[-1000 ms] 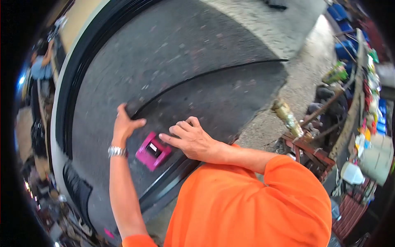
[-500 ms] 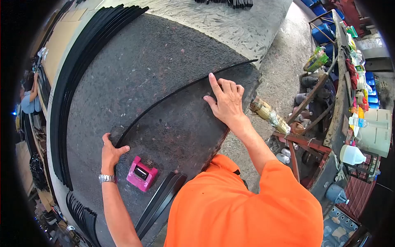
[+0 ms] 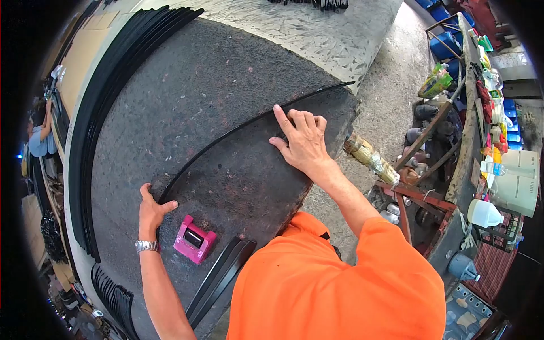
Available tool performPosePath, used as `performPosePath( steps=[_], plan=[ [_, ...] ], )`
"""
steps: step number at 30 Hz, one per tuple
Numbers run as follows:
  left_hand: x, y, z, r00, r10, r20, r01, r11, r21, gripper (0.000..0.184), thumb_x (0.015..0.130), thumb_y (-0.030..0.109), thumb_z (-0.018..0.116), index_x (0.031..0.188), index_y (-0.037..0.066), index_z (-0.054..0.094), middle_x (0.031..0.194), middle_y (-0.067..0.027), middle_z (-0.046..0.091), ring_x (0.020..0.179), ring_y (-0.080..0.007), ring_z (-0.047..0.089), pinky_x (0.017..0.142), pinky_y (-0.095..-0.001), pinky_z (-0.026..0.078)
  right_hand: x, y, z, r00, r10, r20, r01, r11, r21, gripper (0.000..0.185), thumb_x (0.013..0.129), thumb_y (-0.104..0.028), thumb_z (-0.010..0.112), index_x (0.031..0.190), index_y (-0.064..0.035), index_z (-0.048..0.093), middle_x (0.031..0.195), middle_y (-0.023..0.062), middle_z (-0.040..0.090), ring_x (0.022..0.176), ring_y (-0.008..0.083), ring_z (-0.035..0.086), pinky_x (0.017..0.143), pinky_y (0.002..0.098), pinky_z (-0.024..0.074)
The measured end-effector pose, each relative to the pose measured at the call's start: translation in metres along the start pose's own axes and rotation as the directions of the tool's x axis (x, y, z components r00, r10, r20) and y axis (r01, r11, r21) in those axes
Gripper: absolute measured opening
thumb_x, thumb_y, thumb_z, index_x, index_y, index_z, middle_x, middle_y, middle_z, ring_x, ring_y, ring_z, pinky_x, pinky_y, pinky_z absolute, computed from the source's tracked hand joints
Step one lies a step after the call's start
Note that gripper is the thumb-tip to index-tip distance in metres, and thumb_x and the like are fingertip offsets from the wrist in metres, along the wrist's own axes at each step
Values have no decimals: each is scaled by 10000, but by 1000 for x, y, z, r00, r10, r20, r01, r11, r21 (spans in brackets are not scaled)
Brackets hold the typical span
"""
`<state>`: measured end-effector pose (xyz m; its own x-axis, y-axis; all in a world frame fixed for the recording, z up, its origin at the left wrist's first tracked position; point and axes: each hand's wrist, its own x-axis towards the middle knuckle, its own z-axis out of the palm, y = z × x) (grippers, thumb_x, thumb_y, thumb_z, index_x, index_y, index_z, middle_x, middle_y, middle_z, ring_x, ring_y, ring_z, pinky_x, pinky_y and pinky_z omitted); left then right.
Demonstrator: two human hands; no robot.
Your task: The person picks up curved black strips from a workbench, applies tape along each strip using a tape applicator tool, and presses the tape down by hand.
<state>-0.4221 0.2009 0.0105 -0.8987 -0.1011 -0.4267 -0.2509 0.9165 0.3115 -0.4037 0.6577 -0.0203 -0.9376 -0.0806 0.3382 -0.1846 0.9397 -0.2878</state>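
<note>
A long thin black strip (image 3: 226,134) lies curved across the dark worktable (image 3: 170,102). My left hand (image 3: 153,212), with a watch at the wrist, is at the strip's lower end, thumb and fingers spread around it. My right hand (image 3: 303,136) rests near the strip's middle, its index fingertip at the strip and its thumb apart. Between my left hand and the table's near edge sits a pink tool (image 3: 195,239) with a dark centre. Beside it lie wider glossy black pieces (image 3: 224,277).
A thick bundle of black strips (image 3: 88,136) curves along the far left edge, with a smaller bundle (image 3: 112,294) below. A wrapped post (image 3: 371,157) stands off the right edge. Bottles, including a white jug (image 3: 485,214), line a rack at right. Another person (image 3: 41,139) is at far left.
My right hand has moved out to the strip's middle, then slid slightly left along it. The view has shifted, and my left hand stays at the strip's lower end.
</note>
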Motion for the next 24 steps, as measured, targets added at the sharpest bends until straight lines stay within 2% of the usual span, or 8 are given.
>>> performPosePath(
  steps=[1, 11, 20, 24],
  plan=[
    [0, 0, 0, 1000, 2, 0, -2, 1000, -3, 1053, 665, 266, 953, 1474, 46, 316, 1262, -347, 649, 1224, -472, 630, 1050, -472, 498, 0, -1, 0, 1000, 8, 13, -8, 1000, -8, 796, 832, -437, 796, 1521, -163, 507, 1199, 43, 528, 1119, 219, 496, 942, 445, 308],
    [0, 4, -1, 1000, 1, 3, -1, 1000, -3, 1043, 661, 261, 946, 1467, 41, 323, 1260, -339, 651, 1213, -468, 635, 1046, -470, 498, -2, 23, -10, 995, 72, -67, -78, 993, -91, 779, 812, -429, 810, 1481, -138, 539, 1173, 57, 533, 1123, 233, 503, 924, 457, 316],
    [0, -2, 0, 1000, 27, -5, -27, 1000, -13, 1042, 672, 254, 947, 1475, 39, 319, 1268, -343, 646, 1213, -470, 634, 1041, -471, 500, 0, 3, -8, 1000, -5, -24, 5, 1000, -18, 747, 810, -419, 813, 1467, -174, 557, 1178, 53, 530, 1118, 228, 506, 927, 460, 321],
    [0, -3, 1, 1000, 27, -5, -27, 999, -23, 1048, 671, 263, 949, 1475, 35, 317, 1265, -344, 644, 1207, -468, 637, 1040, -465, 501, -1, 7, -11, 999, 21, -32, -22, 999, -30, 722, 816, -410, 806, 1459, -185, 568, 1172, 54, 530, 1104, 229, 508, 934, 460, 320]
  ],
)
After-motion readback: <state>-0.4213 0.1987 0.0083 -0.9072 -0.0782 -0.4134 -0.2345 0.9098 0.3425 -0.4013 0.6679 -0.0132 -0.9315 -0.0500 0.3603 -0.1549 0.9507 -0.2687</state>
